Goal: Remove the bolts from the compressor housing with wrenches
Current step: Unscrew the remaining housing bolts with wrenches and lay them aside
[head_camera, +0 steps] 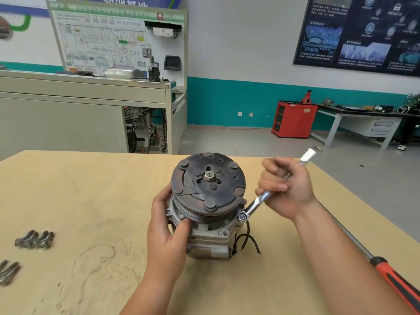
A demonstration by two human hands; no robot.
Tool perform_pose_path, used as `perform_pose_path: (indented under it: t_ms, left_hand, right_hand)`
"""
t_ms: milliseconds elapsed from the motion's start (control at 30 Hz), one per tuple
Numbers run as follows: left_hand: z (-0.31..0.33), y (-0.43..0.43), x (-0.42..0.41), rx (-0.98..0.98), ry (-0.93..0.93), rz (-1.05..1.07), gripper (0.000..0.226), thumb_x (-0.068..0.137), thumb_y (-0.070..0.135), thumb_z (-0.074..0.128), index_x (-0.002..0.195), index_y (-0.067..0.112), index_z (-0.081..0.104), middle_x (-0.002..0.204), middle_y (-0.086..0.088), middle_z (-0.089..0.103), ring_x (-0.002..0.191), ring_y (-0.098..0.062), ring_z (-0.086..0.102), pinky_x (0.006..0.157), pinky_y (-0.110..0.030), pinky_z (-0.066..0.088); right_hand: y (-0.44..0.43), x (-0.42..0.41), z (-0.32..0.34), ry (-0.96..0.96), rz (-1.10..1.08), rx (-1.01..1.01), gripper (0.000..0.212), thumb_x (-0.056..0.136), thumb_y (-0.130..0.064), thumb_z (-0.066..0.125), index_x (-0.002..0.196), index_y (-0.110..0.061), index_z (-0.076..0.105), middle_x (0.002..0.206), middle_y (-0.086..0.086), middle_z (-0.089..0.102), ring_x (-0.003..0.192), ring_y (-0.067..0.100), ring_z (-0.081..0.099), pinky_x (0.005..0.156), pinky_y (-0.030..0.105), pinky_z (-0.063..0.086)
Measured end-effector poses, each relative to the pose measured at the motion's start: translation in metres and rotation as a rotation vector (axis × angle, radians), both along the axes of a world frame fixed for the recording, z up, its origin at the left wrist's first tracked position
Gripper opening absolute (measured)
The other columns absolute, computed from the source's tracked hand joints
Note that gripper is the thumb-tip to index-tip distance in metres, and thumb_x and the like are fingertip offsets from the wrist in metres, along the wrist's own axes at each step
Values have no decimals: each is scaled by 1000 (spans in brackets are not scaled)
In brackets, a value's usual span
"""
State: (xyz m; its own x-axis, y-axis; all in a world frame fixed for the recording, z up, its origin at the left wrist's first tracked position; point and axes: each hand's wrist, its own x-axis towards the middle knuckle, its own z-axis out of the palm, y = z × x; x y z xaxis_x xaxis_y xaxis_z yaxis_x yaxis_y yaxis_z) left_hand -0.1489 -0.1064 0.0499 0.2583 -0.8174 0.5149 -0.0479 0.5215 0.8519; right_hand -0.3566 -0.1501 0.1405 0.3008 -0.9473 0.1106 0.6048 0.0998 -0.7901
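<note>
While the compressor [211, 239] stands pulley-up near the middle of the wooden table [91, 189], the left hand [167, 233] grips its housing from the left, fingers curled against the casting; right hand [284, 189] holds the wrench [256, 204] mid-shank, fingers clamped round it; ring end sits over a bolt [242, 216] on the housing's right flange; loose bolts [34, 239] lie well apart, far left; red-handled tool [395, 278] along right edge.

Bright even light, soft shadows, blurred, bowed edges
</note>
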Motion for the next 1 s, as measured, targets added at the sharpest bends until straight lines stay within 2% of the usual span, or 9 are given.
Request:
perform_pose_path:
  t_ms: [200,433,500,567,633,700,800,900,1000]
  left_hand:
    - [0,0,-1,-25,45,22,54,65,37,49,119,43,51,134,-8,55,126,-30,49,102,-60,39]
    - [-4,0,-6,-14,112,-1,58,65,38,51,123,43,52,136,-3,55,130,-26,47,106,-58,37]
    - [-5,-1,-6,5,131,-8,63,65,38,51,128,40,51,139,-4,53,134,-28,43,107,-59,35]
    - [-6,-1,-5,12,148,-9,67,64,38,52,131,37,49,141,-4,51,137,-27,40,109,-58,33]
    - [-6,0,-6,11,149,-3,69,64,39,53,133,38,48,143,-2,49,138,-24,38,111,-57,32]
    - [-7,2,-8,11,129,8,70,65,40,53,135,40,46,145,2,47,139,-21,37,111,-55,32]
    - [-7,4,-11,-18,101,56,68,65,39,52,133,43,45,146,8,45,140,-16,36,112,-54,32]
    - [-7,4,-11,-29,97,77,67,65,39,51,131,44,46,146,10,46,140,-14,36,112,-53,32]
    - [-8,4,-11,-14,118,61,67,64,38,52,130,48,48,144,10,48,139,-16,37,111,-54,33]
  right_hand:
    - [-22,-16,-3,402,87,-46,42,86,-40,35,72,-12,64,60,1,45,49,12,40,45,22,37]
    - [71,-29,-40,155,-335,-67,59,67,-71,49,76,-19,76,53,5,58,44,12,53,41,14,39]
    - [96,-16,-53,124,-445,-100,45,64,-64,65,70,-21,76,65,11,69,54,15,65,43,10,41]
    - [112,-8,-60,131,-570,-114,28,84,-27,60,60,-25,75,68,10,72,58,15,70,40,9,41]
    - [121,0,-64,280,-567,-146,33,66,3,74,59,-30,75,73,5,74,63,12,71,40,12,45]
    - [124,11,-64,383,-542,-178,39,48,1,74,63,-35,76,79,-2,75,67,10,71,44,14,49]
    - [127,27,-70,419,-528,-168,40,57,-7,51,66,-37,76,84,-8,75,75,8,71,47,17,50]
    - [127,33,-79,507,-518,-214,30,61,-11,54,84,-14,71,87,-12,74,81,7,70,52,18,51]
    - [131,37,-77,574,-582,-283,19,73,-17,59,83,-21,74,85,-11,74,72,8,70,53,19,51]
